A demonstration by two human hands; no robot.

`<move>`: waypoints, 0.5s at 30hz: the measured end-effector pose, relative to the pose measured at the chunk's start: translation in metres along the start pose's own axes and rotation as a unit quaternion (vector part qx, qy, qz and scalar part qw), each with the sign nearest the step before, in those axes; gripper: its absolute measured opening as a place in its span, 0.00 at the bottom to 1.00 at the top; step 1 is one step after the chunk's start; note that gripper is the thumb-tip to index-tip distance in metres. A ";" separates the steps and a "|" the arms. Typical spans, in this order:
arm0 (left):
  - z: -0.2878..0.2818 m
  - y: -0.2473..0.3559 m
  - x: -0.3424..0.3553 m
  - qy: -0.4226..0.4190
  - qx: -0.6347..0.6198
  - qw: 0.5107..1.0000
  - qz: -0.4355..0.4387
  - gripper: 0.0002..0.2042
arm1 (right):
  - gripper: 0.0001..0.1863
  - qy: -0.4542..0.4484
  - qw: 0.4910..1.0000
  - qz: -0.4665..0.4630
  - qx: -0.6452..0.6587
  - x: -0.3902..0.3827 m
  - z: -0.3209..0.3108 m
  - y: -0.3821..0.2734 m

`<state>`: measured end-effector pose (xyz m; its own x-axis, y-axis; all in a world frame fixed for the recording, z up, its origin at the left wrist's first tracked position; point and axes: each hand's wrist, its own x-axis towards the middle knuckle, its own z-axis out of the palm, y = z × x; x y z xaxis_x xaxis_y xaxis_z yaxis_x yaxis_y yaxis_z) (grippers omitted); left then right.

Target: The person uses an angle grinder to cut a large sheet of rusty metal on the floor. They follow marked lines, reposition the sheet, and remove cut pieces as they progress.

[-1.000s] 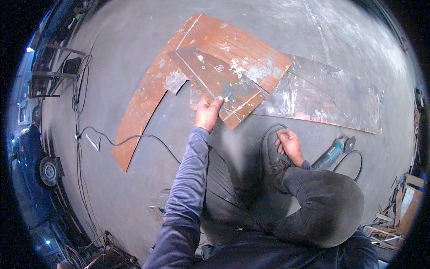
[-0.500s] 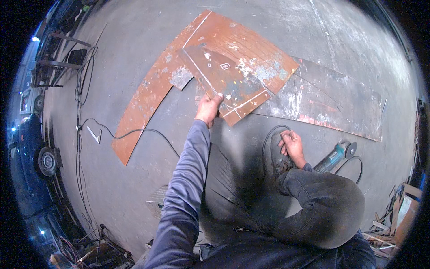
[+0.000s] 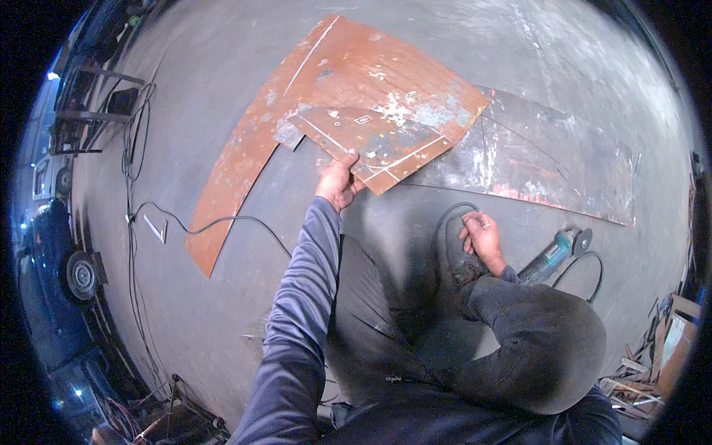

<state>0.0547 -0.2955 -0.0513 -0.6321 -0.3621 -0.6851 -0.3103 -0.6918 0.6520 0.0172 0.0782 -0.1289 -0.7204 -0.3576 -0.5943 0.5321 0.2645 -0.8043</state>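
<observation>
My left hand [image 3: 340,182] grips the near left edge of a smaller brown steel plate [image 3: 386,141] with white chalk lines, thumb on top. The plate is raised and tilted above a large rusty orange sheet [image 3: 363,70], which has a long narrow leg running toward the lower left. Over by my shoe [image 3: 454,256], my right hand [image 3: 482,241] is closed with thumb and fingertips together; anything between them is too small to make out. A teal angle grinder [image 3: 552,256] lies on the floor right of that hand.
A grey scuffed metal sheet [image 3: 556,159] lies at right, partly under the orange one. A black cable [image 3: 252,219] crosses the orange leg. A V-shaped metal piece [image 3: 156,228] rests at left. Scrap pieces [image 3: 660,356] are piled at lower right; a car wheel [image 3: 80,274] stands far left.
The smaller plate has tilted, so its face looks narrower and its far edge sits lower in view. My left hand has shifted slightly left. My right hand stays in place.
</observation>
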 end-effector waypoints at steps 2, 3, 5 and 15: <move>0.011 0.002 -0.003 -0.029 -0.034 0.999 0.007 0.19 | 0.12 0.001 1.000 -0.003 -0.001 0.000 -0.002 -0.001; 0.005 -0.002 -0.003 -0.038 -0.056 0.998 0.008 0.19 | 0.12 -0.002 1.000 0.004 -0.004 0.000 0.002 0.000; 0.000 -0.007 -0.006 -0.065 -0.098 0.993 0.009 0.18 | 0.12 -0.001 1.000 0.013 -0.010 0.002 0.006 0.001; 0.044 -0.021 0.013 -0.093 -0.133 0.986 0.031 0.17 | 0.14 -0.006 1.000 -0.008 0.003 0.003 -0.004 0.005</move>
<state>0.0212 -0.2581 -0.0596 -0.7705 -0.3058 -0.5594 -0.0858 -0.8198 0.5663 0.0155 0.0819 -0.1347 -0.7241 -0.3723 -0.5806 0.5225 0.2535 -0.8141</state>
